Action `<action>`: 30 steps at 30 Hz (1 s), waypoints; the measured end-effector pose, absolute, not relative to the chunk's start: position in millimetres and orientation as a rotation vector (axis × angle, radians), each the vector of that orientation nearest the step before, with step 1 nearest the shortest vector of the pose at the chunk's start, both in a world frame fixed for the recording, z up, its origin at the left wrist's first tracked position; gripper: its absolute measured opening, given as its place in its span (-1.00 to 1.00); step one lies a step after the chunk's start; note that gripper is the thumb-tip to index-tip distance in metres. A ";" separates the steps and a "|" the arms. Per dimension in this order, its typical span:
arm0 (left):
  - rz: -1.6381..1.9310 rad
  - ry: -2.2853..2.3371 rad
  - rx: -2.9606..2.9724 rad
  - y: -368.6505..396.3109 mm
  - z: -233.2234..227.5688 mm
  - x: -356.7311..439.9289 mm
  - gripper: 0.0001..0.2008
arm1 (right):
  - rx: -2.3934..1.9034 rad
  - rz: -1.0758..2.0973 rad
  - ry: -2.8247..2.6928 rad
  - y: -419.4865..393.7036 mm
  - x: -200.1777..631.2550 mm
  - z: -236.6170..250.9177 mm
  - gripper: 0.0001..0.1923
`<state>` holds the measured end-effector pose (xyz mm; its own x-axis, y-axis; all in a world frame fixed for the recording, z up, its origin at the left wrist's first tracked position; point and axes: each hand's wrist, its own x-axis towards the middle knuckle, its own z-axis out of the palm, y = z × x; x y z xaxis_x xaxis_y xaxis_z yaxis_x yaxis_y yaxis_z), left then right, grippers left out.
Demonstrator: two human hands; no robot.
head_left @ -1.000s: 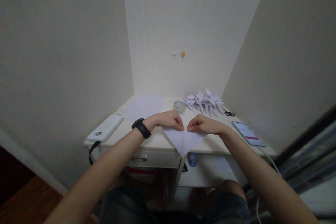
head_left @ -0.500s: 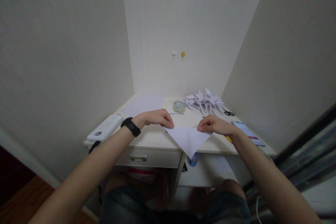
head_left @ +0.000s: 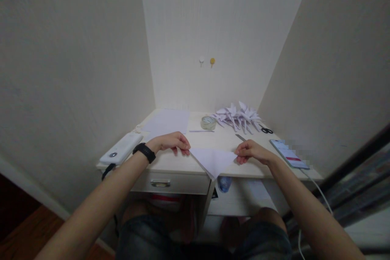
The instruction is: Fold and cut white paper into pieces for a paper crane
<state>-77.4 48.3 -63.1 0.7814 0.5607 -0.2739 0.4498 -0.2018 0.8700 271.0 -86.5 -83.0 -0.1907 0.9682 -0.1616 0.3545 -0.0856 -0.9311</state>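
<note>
Folding step, as I read it: my left hand (head_left: 170, 143) and right hand (head_left: 251, 151) each pinch one upper corner of the folded paper triangle (head_left: 213, 160), which lies on the desk (head_left: 179, 162) with its point overhanging the front edge. A stack of paper sheets (head_left: 167, 121), tape roll (head_left: 208, 122) and folded paper cranes (head_left: 237, 115) lie behind. The next move, I judge, calls for keeping the top edge taut and creasing evenly.

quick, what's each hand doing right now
Left hand: closed, fingertips pinching the left corner of the folded paper triangle on the desk.
Right hand: closed, fingertips pinching the triangle's right corner.
</note>
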 end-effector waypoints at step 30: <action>0.868 1.344 1.902 55.7 -105.4 -31.3 -0.82 | -1.516 0.767 -1.134 -42.9 250.9 -134.7 -0.65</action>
